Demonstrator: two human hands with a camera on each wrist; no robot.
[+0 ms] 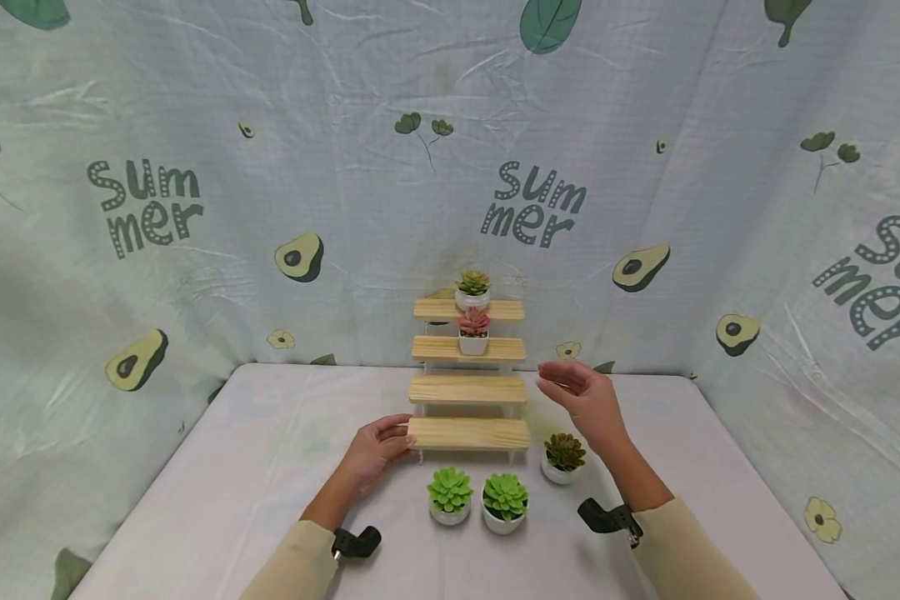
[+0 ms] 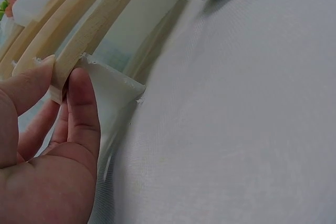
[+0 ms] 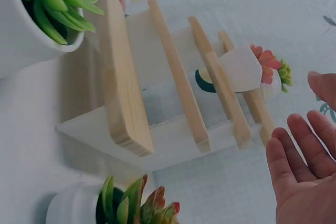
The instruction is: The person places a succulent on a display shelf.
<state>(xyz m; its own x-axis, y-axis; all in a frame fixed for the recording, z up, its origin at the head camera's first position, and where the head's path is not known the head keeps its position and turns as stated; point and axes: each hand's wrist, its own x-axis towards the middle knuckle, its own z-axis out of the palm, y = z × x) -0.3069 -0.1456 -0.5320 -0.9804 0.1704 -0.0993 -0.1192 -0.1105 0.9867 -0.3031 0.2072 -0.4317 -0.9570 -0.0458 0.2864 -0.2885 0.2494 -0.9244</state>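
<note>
A stepped display shelf (image 1: 468, 433) with wooden boards and clear side supports stands at the back of the table. With thumb above and fingers beneath, my left hand (image 1: 375, 452) pinches the left end of its lowest board (image 2: 89, 30). To the right of the shelf, my right hand (image 1: 587, 404) is raised with loosely bent fingers, holding nothing. A potted green succulent (image 1: 472, 283) sits on the top board, and a red succulent in a white pot (image 1: 473, 329) on the board below it. The two lower boards carry nothing.
In front of the shelf stand two bright green potted succulents, a left one (image 1: 450, 492) and a right one (image 1: 504, 498). A brownish succulent (image 1: 565, 454) in a white pot is below my right hand. Behind the white table (image 1: 270, 467) hangs a printed curtain (image 1: 390, 200).
</note>
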